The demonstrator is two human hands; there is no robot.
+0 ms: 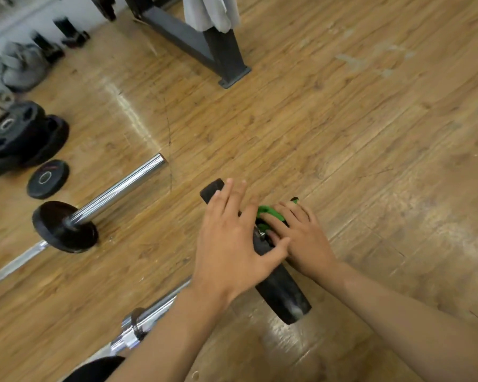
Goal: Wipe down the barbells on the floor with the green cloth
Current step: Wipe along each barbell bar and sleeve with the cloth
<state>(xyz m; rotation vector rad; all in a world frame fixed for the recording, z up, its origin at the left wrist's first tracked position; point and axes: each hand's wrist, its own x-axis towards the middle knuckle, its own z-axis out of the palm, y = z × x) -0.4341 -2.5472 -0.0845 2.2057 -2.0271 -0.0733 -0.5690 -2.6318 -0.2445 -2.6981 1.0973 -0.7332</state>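
Two barbells lie on the wooden floor. The near barbell has a chrome shaft (160, 304) and a black plate (282, 293) standing on edge at centre. My left hand (232, 244) rests flat on the plate's top edge with its fingers spread. My right hand (301, 238) presses the green cloth (269, 212) against the plate's far face by the hub, and the cloth is mostly hidden under its fingers. The far barbell (116, 191) lies to the left with a small black plate (64, 227) on its chrome sleeve.
A stack of black weight plates (20, 139) and one loose small plate (47, 179) lie at the left. A dark steel rack foot (226, 62) stands at top centre with a grey towel (210, 12) draped over it. Grey bags (20, 67) sit by the wall.
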